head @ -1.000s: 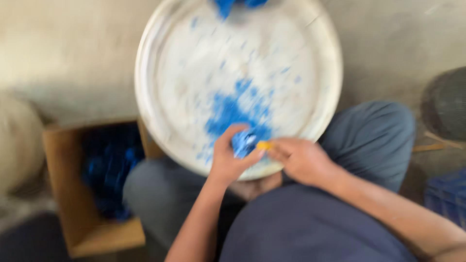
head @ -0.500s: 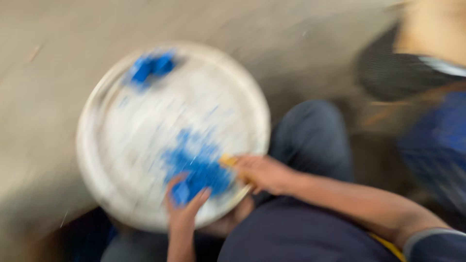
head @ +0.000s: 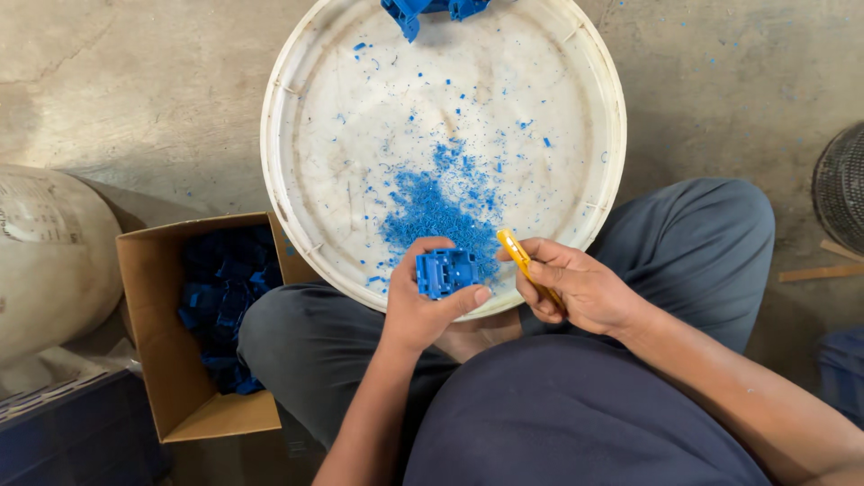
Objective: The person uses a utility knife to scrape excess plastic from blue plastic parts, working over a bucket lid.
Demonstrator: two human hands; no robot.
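Hands meet over the near rim of a big round off-white plastic tray (head: 297, 99) that lies on the concrete floor in front of the seated person.

Left hand (head: 423, 306): fingers curled shut around a small blue moulded plastic part (head: 446, 272), thumb on its lower right edge, fingertips wrapped over its left side. The part sits up out of the grip, its ribbed open face turned up toward the camera. Blocky thing; its longer side looks to run roughly left to right, across the fingers, though the palm hides the underside.

Right hand (head: 576, 290): closed on a slim yellow-handled knife (head: 520, 259). Long axis slants, tip up and to the left, butt buried down in the palm. Blade itself too small to make out.

Key relation: the part lies just left of the knife tip, near but apart, a narrow gap between them. The part's right edge is the side facing the tool. Both hands are about equally close to that gap.

Just beyond the fingertips, a heap of fine blue plastic shavings (head: 432, 211) on the tray. Beyond that, at the tray's far rim, more blue parts (head: 409, 11). Left of the left wrist, an open brown cardboard box (head: 148, 351) holding blue pieces.
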